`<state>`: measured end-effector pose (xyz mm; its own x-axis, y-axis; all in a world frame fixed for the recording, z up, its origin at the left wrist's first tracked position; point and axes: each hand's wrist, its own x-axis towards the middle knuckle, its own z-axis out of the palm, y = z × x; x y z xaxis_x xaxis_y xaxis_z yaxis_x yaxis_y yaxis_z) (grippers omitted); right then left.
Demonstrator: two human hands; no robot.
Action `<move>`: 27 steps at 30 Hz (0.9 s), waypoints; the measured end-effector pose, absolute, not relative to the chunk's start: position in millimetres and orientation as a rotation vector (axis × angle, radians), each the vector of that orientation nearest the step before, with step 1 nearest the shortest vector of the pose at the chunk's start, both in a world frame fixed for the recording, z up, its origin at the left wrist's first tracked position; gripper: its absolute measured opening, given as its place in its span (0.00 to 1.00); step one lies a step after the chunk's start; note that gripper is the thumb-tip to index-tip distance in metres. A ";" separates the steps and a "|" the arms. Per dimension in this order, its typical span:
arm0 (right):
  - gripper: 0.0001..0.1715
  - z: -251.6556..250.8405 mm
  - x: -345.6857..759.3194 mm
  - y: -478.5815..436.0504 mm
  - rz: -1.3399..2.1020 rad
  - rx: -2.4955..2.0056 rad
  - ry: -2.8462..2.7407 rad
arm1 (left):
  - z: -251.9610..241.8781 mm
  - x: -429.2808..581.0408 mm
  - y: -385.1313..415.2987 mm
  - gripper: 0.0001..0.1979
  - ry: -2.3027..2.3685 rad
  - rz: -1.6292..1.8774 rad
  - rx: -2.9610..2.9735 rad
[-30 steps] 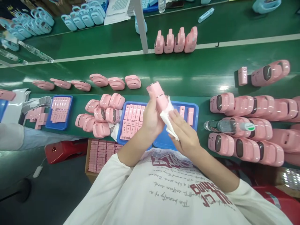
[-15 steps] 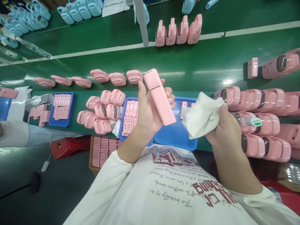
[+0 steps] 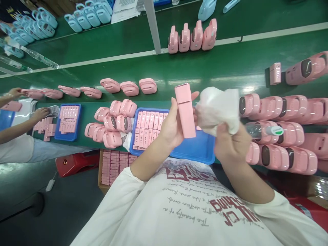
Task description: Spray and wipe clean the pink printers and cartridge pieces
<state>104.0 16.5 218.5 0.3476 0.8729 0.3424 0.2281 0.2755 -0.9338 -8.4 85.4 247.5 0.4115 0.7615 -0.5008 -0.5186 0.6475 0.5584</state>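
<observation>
My left hand (image 3: 171, 129) is wrapped round a pink rectangular device (image 3: 186, 114), held upright over the trays with a narrow side turned toward me. A white cloth (image 3: 217, 108), blurred by motion, is gripped in my right hand (image 3: 232, 141) just right of the device. The cloth's left edge overlaps the fingertips of my left hand; whether it touches the device I cannot tell. Beneath the hands lies a blue tray (image 3: 196, 148). Beside it on the left, another blue tray (image 3: 132, 150) holds rows of pink devices (image 3: 146, 128).
Pink handled units (image 3: 274, 157) crowd the right side, with a clear bottle (image 3: 256, 130) lying on them. More pink units (image 3: 111, 122) sit left of the trays. A box of pink pieces (image 3: 112, 167) stands below. Another person's hand (image 3: 42, 113) is at far left.
The pink device has moved right and turned onto a narrower face. My right hand has brought the cloth left, close to it. Another person's arms have come into view at far left.
</observation>
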 end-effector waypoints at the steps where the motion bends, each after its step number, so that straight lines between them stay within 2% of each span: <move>1: 0.21 219.0 100.1 18.8 0.549 -1.240 -1.353 | 246.8 -5.6 84.6 0.26 0.790 0.831 0.349; 6: 0.25 201.5 93.2 16.8 0.261 -1.084 -1.816 | 239.9 -2.0 81.9 0.27 0.875 0.723 0.306; 9: 0.24 183.6 100.6 2.5 0.351 -0.921 -1.828 | 231.3 -5.8 76.1 0.24 0.976 0.765 0.410; 12: 0.19 173.7 110.0 -4.2 0.533 -1.006 -1.289 | 224.9 -9.2 69.2 0.22 0.931 0.888 0.628; 16: 0.16 165.6 128.5 5.6 0.660 -1.129 -0.439 | 223.0 -14.3 68.0 0.20 0.856 0.844 0.802; 21: 0.15 141.7 157.6 2.0 0.806 -1.171 -0.230 | 217.3 -21.3 74.4 0.21 0.950 0.755 0.835; 27: 0.15 132.8 158.9 -9.5 0.777 -1.156 -0.329 | 215.5 -15.4 78.9 0.13 0.799 0.574 0.639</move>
